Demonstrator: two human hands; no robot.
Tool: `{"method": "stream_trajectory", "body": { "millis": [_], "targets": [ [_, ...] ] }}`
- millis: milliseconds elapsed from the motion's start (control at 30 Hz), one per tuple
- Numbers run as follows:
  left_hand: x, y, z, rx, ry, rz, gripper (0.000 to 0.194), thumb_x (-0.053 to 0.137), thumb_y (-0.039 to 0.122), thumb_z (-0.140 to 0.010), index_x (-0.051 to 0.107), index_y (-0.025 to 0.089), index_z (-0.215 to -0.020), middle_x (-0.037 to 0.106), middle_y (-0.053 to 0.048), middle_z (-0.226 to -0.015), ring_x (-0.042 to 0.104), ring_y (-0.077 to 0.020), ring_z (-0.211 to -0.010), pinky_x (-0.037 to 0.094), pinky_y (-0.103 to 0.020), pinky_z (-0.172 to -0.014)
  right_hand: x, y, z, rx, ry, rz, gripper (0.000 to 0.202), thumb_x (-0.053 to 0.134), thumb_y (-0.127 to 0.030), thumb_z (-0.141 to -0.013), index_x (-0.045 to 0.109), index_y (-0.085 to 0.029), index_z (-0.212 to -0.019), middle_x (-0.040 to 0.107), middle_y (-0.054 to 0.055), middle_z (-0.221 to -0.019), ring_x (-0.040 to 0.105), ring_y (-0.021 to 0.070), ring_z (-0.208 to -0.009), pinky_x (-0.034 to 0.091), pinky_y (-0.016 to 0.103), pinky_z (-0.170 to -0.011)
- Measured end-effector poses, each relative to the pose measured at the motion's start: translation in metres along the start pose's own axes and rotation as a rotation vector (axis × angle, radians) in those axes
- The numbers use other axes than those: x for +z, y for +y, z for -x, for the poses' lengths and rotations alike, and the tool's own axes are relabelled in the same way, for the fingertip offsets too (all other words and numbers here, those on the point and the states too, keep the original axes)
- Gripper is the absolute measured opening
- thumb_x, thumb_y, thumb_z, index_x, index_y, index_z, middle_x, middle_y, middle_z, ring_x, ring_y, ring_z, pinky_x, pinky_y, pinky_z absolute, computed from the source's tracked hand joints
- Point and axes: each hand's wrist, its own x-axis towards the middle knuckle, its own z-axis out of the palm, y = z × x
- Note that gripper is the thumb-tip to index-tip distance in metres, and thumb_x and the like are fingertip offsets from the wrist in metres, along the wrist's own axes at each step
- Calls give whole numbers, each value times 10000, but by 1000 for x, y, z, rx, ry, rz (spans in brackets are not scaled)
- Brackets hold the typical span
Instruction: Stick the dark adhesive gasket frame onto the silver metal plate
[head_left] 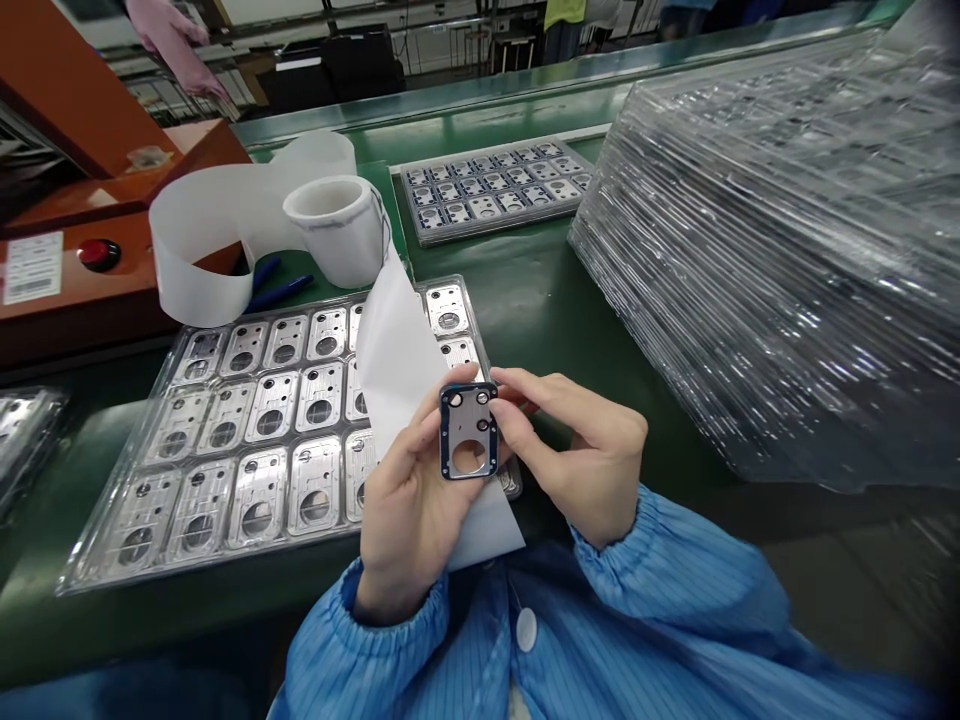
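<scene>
From the head camera, the left hand (409,505) has its fingers closed around a small metal plate (469,432), held upright above the near table (540,290) edge; the right hand (581,450) pinches the plate's right rim with fingertips. A white strip (397,360) runs from a roll (337,225) down behind the plate. One tray (112,490) of matching plates lies just left, its right edge under the strip; a second tray (495,190) sits farther back. A tall stack of clear trays (772,260) crowds the right side. Open green table shows only between the trays and the stack. Two blue pens (277,290) lie by the roll.
</scene>
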Motion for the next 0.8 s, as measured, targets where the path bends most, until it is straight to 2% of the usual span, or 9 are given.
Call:
{"method": "stream_trajectory", "body": {
  "millis": [100, 167, 267, 367, 533, 800],
  "targets": [
    [0, 0, 1, -19, 3, -27, 331, 382, 199, -898, 671, 209, -1060, 690, -46, -1011, 572, -234, -1125, 444, -425, -993, -5, 0, -1, 129, -76, -80, 125, 633, -125, -772, 700, -182, -860, 683, 14, -786, 619, 145, -686, 519, 275, -644],
    [1, 1, 2, -34, -1, -35, 329, 382, 198, -895, 678, 210, -1039, 688, -42, -995, 578, -236, -1112, 455, -434, -979, -8, 0, -2, 205, -121, -156, 66, 633, -144, -769, 677, -176, -806, 673, 9, -763, 613, 144, -678, 513, 271, -639],
    [1, 1, 2, -57, -45, -34, 344, 363, 190, -902, 680, 201, -1035, 679, -37, -991, 629, -215, -988, 528, -389, -872, -12, 1, -3, 292, -180, -291, 23, 626, -151, -765, 640, -169, -764, 642, -7, -709, 591, 124, -633, 497, 245, -602],
    [2, 1, 2, -74, -113, -52, 368, 329, 200, -916, 663, 188, -1071, 679, -59, -913, 652, -183, -824, 553, -288, -699, -14, 3, -3, 344, -220, -387, 23, 618, -167, -772, 607, -165, -753, 608, -13, -672, 570, 116, -604, 486, 243, -589],
    [5, 2, 3, -91, -110, -141, 376, 286, 241, -934, 623, 179, -1088, 647, -67, -740, 557, -95, -517, 468, -209, -553, -15, 3, -2, 355, -227, -435, 124, 566, -202, -837, 587, -156, -724, 573, -21, -594, 556, 112, -578, 464, 238, -577],
    [5, 1, 2, -103, -118, -166, 393, 262, 268, -940, 615, 165, -1079, 615, -67, -751, 526, -77, -511, 407, -191, -525, -15, -1, -3, 327, -206, -366, 159, 562, -205, -843, 587, -152, -696, 578, -26, -564, 556, 105, -552, 446, 226, -555]
  ]
}}
